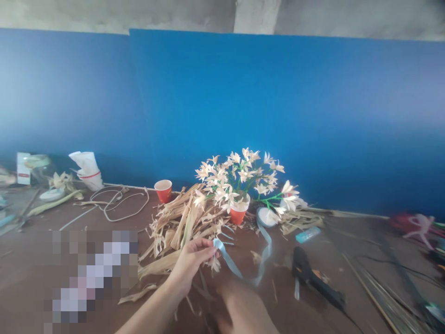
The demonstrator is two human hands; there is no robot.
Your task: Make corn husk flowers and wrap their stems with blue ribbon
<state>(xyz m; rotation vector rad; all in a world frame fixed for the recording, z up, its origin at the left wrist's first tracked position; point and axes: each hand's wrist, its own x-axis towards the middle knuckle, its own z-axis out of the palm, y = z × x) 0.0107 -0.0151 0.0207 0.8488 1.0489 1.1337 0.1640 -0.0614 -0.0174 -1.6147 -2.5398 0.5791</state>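
Note:
My left hand (pixel 194 257) pinches the end of a light blue ribbon (pixel 231 265) between thumb and fingers. A small pale flower (pixel 215 264) shows just below those fingertips; how it is held is hidden. From there the ribbon sags to the right and rises to its roll (pixel 267 217). My right hand (pixel 243 304) is low in the view, below the ribbon, and smeared by motion, so its fingers cannot be made out. Behind the hands, many cream flowers (pixel 245 175) on green stems stand in a red and white cup (pixel 238 213).
Dried husks (pixel 181 218) lie heaped behind my left hand, near another red cup (pixel 163 191). On the right are a black glue gun (pixel 318 280), a light blue packet (pixel 308 234) and long thin strips (pixel 373 292). A white cord (pixel 120 204) coils at left. A blue panel (pixel 222 102) backs the table.

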